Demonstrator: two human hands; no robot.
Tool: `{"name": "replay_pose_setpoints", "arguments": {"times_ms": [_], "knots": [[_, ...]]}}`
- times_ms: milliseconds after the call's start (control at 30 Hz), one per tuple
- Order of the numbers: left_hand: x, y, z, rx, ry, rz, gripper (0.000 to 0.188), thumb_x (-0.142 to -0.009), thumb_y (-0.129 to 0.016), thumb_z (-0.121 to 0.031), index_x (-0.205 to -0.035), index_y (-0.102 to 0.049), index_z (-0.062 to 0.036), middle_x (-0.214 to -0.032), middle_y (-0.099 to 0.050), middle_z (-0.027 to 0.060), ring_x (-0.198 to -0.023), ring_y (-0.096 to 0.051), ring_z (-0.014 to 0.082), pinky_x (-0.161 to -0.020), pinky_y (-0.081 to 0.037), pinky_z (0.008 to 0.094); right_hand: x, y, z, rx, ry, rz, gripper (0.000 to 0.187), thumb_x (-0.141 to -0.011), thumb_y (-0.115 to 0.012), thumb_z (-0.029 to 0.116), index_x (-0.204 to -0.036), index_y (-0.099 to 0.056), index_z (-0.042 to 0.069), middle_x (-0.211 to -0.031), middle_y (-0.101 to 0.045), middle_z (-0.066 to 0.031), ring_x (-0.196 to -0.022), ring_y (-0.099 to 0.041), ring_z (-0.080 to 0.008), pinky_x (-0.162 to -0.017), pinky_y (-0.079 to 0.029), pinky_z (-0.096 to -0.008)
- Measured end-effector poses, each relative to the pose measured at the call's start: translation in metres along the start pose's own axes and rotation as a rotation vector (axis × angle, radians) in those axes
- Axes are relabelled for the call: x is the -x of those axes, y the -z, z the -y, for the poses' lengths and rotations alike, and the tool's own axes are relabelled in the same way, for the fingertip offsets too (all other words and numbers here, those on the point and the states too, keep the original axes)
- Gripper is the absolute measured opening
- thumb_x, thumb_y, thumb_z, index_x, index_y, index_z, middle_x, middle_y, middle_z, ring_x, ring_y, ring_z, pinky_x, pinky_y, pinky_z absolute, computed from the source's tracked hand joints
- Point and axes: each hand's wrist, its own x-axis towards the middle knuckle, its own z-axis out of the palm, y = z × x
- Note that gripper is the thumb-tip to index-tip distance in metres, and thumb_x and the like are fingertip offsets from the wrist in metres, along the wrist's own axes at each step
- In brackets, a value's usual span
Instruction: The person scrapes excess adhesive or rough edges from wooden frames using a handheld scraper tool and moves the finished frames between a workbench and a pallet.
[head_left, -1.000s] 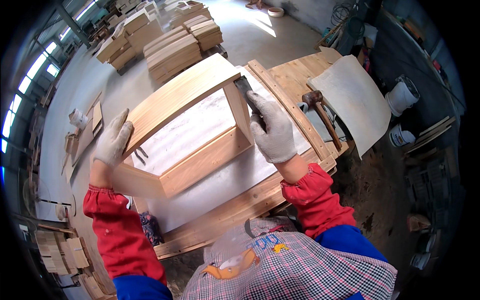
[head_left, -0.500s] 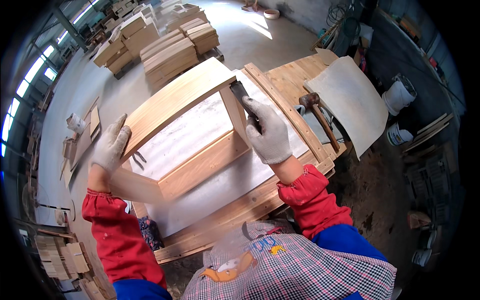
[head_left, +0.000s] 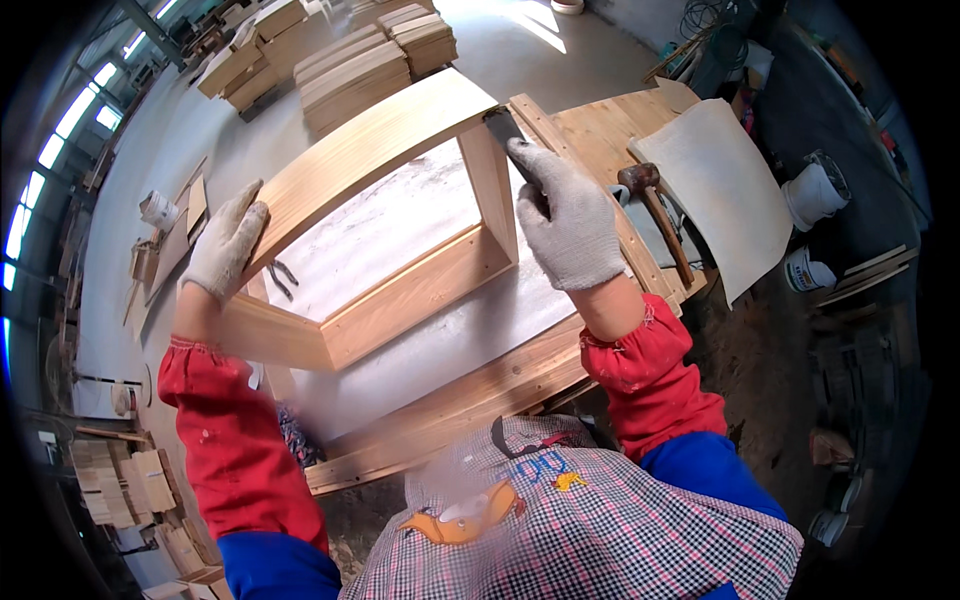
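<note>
An open box frame of pale wooden boards point(head_left: 365, 155) stands on edge on a white-covered workbench point(head_left: 460, 345). At the left end of its upper board, my left hand point(head_left: 228, 240), in a light work glove, grips the board with the fingers on top. My gloved right hand point(head_left: 568, 218) is closed around a dark flat block point(head_left: 504, 128), its far end against the frame's upper right corner. What the block is made of cannot be made out. Dark-handled pliers point(head_left: 284, 280) lie on the bench, seen through the frame.
Right of the frame, a mallet point(head_left: 655, 210) with a wooden handle lies near a bent pale sheet point(head_left: 715, 195). A raised wooden rail point(head_left: 560, 150) edges the bench. White buckets point(head_left: 812, 195) stand on the floor at right. Stacked boards point(head_left: 355, 85) sit beyond the bench.
The frame and both hands sit higher in the picture, and the whole view has shifted slightly. My right hand still has the dark block at the same corner; the left hand keeps its grip.
</note>
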Motion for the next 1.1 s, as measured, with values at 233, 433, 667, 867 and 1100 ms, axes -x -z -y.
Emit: {"name": "replay_pose_setpoints", "arguments": {"times_ms": [233,433,667,867,1100], "knots": [[-0.006,0.005,-0.013,0.130,0.102,0.040,0.055,-0.093,-0.045,-0.037,-0.129,-0.043,0.0038,-0.129,-0.048,0.0192,-0.123,-0.043,0.0257,-0.103,-0.029,0.0298,0.092,-0.038,-0.065,0.236,-0.268,0.435,0.034,-0.081,-0.051,0.014,-0.115,-0.055,0.014,-0.091,-0.062,-0.0176,-0.082,-0.060,-0.0364,-0.072,-0.049,-0.0450],[-0.009,0.005,-0.013,0.263,0.142,0.051,0.052,-0.094,-0.048,-0.032,-0.131,-0.042,0.0035,-0.129,-0.049,0.0148,-0.122,-0.043,0.0195,-0.102,-0.029,0.0264,0.160,-0.052,-0.091,0.044,-0.372,0.406,0.039,-0.080,-0.051,0.010,-0.118,-0.051,0.007,-0.104,-0.060,-0.0211,-0.095,-0.057,-0.0379,-0.083,-0.046,-0.0435],[-0.023,0.008,-0.001,0.319,0.183,0.071,0.050,-0.094,-0.048,-0.033,-0.131,-0.044,-0.0002,-0.130,-0.048,0.0106,-0.121,-0.043,0.0168,-0.102,-0.030,0.0249,0.179,-0.070,-0.116,0.034,-0.405,0.362,0.045,-0.080,-0.051,0.009,-0.125,-0.046,0.008,-0.110,-0.057,-0.0221,-0.099,-0.054,-0.0396,-0.086,-0.044,-0.0438],[-0.041,0.014,0.011,0.283,0.214,0.113,0.048,-0.094,-0.046,-0.034,-0.130,-0.047,-0.0027,-0.128,-0.050,0.0104,-0.120,-0.043,0.0169,-0.102,-0.029,0.0254,0.178,-0.075,-0.116,0.036,-0.429,0.373,0.044,-0.081,-0.050,0.009,-0.125,-0.046,0.010,-0.111,-0.056,-0.0216,-0.100,-0.054,-0.0390,-0.086,-0.044,-0.0443],[-0.063,0.017,0.044,0.376,0.196,0.156,0.047,-0.095,-0.044,-0.035,-0.130,-0.047,-0.0041,-0.129,-0.049,0.0082,-0.121,-0.042,0.0168,-0.102,-0.028,0.0244,0.174,-0.085,-0.118,-0.028,-0.407,0.297,0.044,-0.082,-0.050,0.009,-0.126,-0.044,0.011,-0.109,-0.056,-0.0222,-0.099,-0.054,-0.0390,-0.085,-0.044,-0.0447]]}}
